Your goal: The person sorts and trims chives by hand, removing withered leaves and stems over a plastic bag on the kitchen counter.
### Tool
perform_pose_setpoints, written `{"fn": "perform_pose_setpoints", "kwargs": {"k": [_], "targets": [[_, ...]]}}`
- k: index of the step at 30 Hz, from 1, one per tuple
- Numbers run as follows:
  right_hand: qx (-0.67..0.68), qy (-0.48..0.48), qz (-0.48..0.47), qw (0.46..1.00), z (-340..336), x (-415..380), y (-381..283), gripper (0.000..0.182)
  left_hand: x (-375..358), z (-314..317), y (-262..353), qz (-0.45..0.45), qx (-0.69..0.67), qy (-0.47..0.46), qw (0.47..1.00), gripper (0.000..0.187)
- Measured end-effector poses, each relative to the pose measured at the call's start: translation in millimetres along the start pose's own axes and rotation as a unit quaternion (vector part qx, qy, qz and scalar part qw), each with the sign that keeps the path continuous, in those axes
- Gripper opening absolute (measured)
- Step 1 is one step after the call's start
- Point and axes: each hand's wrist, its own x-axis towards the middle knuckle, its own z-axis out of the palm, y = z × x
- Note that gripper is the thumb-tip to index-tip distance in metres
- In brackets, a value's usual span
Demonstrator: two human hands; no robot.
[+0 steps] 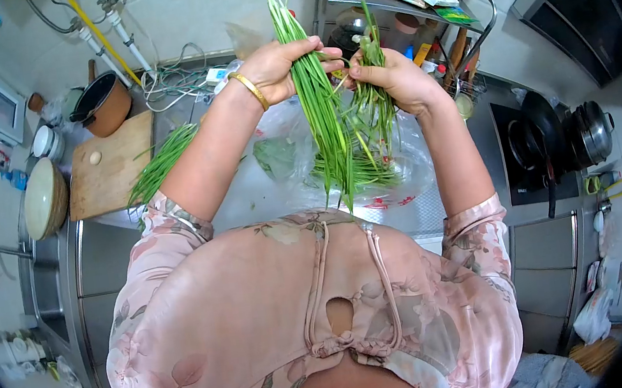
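My left hand [281, 71], with a gold bangle at the wrist, is closed round a long bundle of garlic chives [316, 103] that hangs down in front of me. Close beside it, my right hand [387, 82] grips a smaller, limp bunch of green stalks and leaves [372, 111]. The fingertips of both hands nearly meet. Beneath them, more chives lie on a clear plastic bag [412, 153] on the counter. Another pile of chives [165, 162] rests at the cutting board's right edge, partly behind my left forearm.
A wooden cutting board [108, 173] with a small round pale item lies left, near a brown pot [106, 103] and a beige bowl [49, 198]. A metal rack [380, 4] with jars stands at the back. Black pans [541, 124] sit on the stove at right.
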Motion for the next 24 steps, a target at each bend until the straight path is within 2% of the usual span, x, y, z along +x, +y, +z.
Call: {"fn": "perform_pose_setpoints", "kwargs": {"k": [4,7,8,12,13,15,18,21,22,24], "targets": [[-0.009,0.037,-0.02,0.999,-7,-1,1,0.013,-2,4,-2,-0.011,0.032,-0.006,0.999,0.027],[-0.042,0.068,-0.07,0.994,-8,-1,-1,0.011,-1,5,-4,-0.006,0.075,0.012,0.997,0.028],[-0.076,0.109,-0.098,0.986,-4,-1,-1,0.01,0,6,-6,-0.003,0.09,0.02,0.996,0.028],[0.081,0.126,-0.114,0.982,10,-1,-13,0.011,1,14,-9,0.029,0.106,0.051,0.993,0.021],[0.115,0.088,-0.117,0.983,7,-1,-14,0.011,5,12,-12,0.041,0.106,0.051,0.992,0.02],[0.195,0.074,-0.087,0.974,10,3,-17,0.012,7,11,-16,0.046,0.097,0.041,0.993,0.019],[0.176,0.062,-0.076,0.98,4,13,-5,0.01,3,22,-14,0.013,0.088,0.039,0.995,0.018],[0.09,0.054,-0.054,0.993,13,9,-10,0.009,4,20,-19,0.032,0.121,-0.018,0.992,0.018],[0.011,0.039,-0.062,0.997,5,14,-5,0.01,0,24,-19,0.035,0.139,-0.003,0.99,0.018],[-0.064,0.043,-0.093,0.993,13,7,-9,0.013,3,22,-24,0.026,0.135,-0.001,0.99,0.019]]}}
